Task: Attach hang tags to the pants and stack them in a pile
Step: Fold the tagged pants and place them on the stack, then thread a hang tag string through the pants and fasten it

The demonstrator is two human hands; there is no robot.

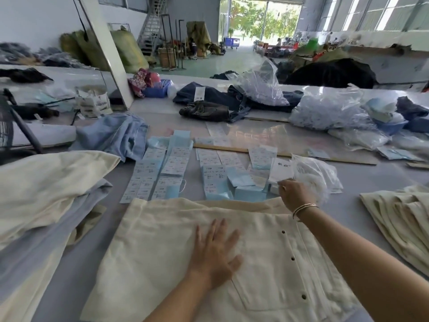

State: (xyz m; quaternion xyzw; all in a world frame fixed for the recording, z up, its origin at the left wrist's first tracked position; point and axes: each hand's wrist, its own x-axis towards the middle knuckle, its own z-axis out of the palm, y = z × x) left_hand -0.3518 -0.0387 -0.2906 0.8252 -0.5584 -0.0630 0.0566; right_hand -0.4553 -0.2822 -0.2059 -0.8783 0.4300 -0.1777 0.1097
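Cream pants (162, 252) lie flat on the grey table in front of me, waistband toward the far side, dark buttons along the fly. My left hand (214, 254) rests flat on them with fingers spread. My right hand (293, 194), bracelets at the wrist, reaches past the waistband into a clear bag of white strings (318, 175); what its fingers hold is hidden. Light blue hang tags (246, 192) and white label sheets (160, 168) lie in rows beyond the pants.
A heap of cream and blue pants (46, 189) lies at the left. Folded cream pants (399, 219) are piled at the right. Blue jeans (116, 135), dark clothes (209, 108), plastic bags (329, 110) and a wooden ruler (232, 148) lie farther back.
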